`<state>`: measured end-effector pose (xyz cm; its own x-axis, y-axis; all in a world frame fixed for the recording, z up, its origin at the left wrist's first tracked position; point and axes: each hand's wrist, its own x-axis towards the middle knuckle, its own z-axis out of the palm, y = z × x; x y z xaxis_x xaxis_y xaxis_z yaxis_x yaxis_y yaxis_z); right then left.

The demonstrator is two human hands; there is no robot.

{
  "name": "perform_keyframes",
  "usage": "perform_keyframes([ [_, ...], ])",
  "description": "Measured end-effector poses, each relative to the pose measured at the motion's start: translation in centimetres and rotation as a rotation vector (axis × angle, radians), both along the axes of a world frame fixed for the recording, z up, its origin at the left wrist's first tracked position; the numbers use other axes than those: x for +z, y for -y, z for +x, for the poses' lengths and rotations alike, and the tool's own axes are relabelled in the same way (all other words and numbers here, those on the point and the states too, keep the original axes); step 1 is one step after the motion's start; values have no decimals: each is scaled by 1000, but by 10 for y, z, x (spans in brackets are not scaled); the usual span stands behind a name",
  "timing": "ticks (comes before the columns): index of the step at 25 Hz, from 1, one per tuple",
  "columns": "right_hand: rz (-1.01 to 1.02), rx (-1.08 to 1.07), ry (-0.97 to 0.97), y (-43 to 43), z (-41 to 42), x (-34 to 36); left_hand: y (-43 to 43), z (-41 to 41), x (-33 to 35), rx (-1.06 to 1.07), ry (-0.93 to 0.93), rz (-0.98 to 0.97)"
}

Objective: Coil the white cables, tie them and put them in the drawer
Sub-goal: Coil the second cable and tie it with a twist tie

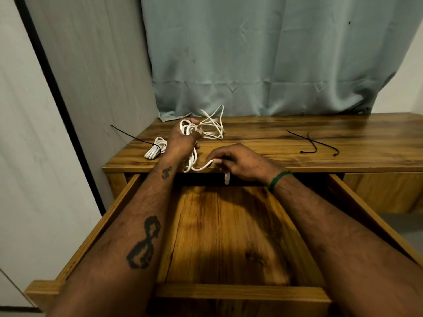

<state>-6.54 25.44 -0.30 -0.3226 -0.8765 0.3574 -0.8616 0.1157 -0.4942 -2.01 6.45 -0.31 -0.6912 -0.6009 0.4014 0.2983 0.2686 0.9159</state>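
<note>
wooden counter (274, 133) before a pale curtain (274, 53) carries your work. the white cable (190, 129) is looped in a bunch round your left hand (183, 140), whose fingers (198, 133) curl closed on the loops over the counter's front left part. a strand sags from there to your right hand (242, 162); its fingers (212, 157) pinch it near the plug (226, 178), which dangles over the open drawer (229, 236). loose cable (215, 126) lies tangled behind your left hand. a tied coil (156, 151) sits near the left edge; two black ties (312, 142) lie well to the right.
</note>
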Motion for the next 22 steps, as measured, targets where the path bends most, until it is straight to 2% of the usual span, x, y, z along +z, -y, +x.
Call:
perform_keyframes([
  [3,-200,-15,-44,1,2,2,-20,7,0,-107,76,12],
  [6,-474,-205,19,9,0,-1,-41,14,5,-293,193,116],
  [8,-646,-358,127,15,-6,-4,-51,14,7,-463,207,147],
  [10,-749,-449,226,18,-7,-5,-60,13,7,-583,182,75],
  [12,-806,-476,315,21,-8,-8,-65,9,6,-659,120,-42],
  [14,-854,-496,442,24,-7,-11,-65,5,5,-716,94,-28],
  [19,-954,-457,720,29,1,-11,-68,-7,5,-437,68,147],
  [22,-872,-331,793,34,8,-13,-67,-17,-1,-308,9,193],
])
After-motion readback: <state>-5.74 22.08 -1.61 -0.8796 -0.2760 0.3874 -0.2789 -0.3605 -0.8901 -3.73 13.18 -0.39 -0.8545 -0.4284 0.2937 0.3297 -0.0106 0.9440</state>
